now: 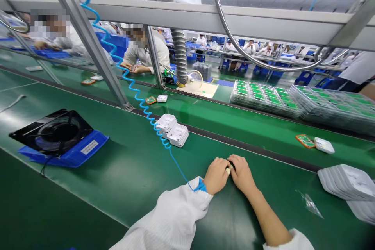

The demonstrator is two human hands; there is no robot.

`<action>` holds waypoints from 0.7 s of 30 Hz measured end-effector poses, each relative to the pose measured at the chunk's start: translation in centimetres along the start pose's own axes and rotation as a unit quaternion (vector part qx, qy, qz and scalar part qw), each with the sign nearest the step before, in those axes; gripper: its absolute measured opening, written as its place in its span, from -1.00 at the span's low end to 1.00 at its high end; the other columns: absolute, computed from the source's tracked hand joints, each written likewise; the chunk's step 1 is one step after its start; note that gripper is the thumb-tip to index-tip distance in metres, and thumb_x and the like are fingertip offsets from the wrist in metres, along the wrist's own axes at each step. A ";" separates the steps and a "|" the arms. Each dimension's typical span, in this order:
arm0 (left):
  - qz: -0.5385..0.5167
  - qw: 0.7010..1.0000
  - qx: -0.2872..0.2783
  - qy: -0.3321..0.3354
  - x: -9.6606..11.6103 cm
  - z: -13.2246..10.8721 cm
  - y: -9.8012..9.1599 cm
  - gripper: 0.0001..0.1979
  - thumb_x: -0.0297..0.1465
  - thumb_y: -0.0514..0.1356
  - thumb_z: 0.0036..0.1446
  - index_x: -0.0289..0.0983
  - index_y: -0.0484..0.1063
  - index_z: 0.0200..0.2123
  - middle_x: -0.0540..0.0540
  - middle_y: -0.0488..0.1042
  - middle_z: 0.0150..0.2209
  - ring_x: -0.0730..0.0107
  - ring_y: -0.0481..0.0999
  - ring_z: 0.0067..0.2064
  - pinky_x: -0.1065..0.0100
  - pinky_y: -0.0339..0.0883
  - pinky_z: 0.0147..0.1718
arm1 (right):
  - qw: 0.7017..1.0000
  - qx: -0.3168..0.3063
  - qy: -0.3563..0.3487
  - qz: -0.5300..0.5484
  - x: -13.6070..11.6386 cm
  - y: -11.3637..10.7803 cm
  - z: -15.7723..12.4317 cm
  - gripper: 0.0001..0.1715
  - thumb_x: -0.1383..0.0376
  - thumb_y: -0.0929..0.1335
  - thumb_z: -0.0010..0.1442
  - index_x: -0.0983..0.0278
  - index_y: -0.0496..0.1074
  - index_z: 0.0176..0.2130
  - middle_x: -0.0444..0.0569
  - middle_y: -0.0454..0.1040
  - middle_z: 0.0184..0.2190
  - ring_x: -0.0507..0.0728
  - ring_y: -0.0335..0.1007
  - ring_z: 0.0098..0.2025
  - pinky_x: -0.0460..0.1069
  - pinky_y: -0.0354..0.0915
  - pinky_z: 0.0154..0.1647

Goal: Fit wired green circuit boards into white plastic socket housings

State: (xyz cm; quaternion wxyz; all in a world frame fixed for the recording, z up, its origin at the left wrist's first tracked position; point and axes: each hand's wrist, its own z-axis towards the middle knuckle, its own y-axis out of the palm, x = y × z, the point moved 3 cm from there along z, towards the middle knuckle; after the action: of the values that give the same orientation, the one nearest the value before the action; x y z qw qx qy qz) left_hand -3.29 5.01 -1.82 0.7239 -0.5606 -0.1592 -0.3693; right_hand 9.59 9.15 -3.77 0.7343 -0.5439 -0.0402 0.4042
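Observation:
My left hand (216, 175) and my right hand (241, 174) rest close together on the green bench (140, 191), fingertips meeting. The fingers of both are curled in and closed; whatever lies between them, if anything, is hidden. A pale yellow cover (227, 171) shows at the left thumb's tip. Round my left wrist goes a blue wrist strap (201, 186), tied to a coiled blue cord (133, 82). Beyond my left hand stand two stacks of white plastic housings (177, 134), touching neither hand. To the right lies a small clear plastic bag (312, 205).
Another stack of white housings (348, 181) stands at right. A black fan (58, 131) sits on a blue bin (84, 150) at left. An orange-framed green circuit board (305, 141) and a white housing (324, 145) lie on the belt (234, 125). Trays of boards (263, 97) and co-workers are beyond.

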 end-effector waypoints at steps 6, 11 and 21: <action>-0.004 1.000 0.003 0.002 -0.1 0.0 0.0 -0.85 -0.53 -0.01 0.09 -0.26 0.32 -0.31 -0.07 0.39 -0.28 0.31 0.30 -0.23 0.26 0.22 -0.17 | 1.000 -0.011 0.004 -0.003 -0.1 0.0 0.0 -0.68 0.42 0.18 0.13 0.29 0.34 -0.12 0.08 0.38 -0.07 0.20 0.24 -0.04 0.12 0.20 -0.07; -0.006 1.000 0.006 0.003 -0.1 0.0 0.0 -0.85 -0.53 0.00 0.10 -0.26 0.32 -0.31 -0.08 0.39 -0.27 0.31 0.30 -0.23 0.27 0.22 -0.17 | 1.000 -0.017 0.015 0.004 -0.2 -0.1 0.0 -0.69 0.42 0.18 0.14 0.29 0.33 -0.12 0.07 0.37 -0.07 0.20 0.22 -0.03 0.12 0.18 -0.05; -0.005 1.000 0.008 0.005 0.0 0.0 0.0 -0.86 -0.53 0.00 0.10 -0.26 0.32 -0.31 -0.08 0.39 -0.27 0.32 0.30 -0.23 0.27 0.22 -0.17 | 1.000 -0.014 0.012 0.005 0.1 0.1 0.0 -0.69 0.40 0.18 0.14 0.28 0.34 -0.12 0.08 0.37 -0.07 0.20 0.23 -0.04 0.12 0.19 -0.06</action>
State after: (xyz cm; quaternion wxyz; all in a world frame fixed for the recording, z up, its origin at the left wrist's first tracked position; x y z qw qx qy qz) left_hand -3.34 4.98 -1.85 0.7275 -0.5521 -0.1611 -0.3743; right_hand 9.61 9.17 -3.85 0.7251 -0.5589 -0.0342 0.4009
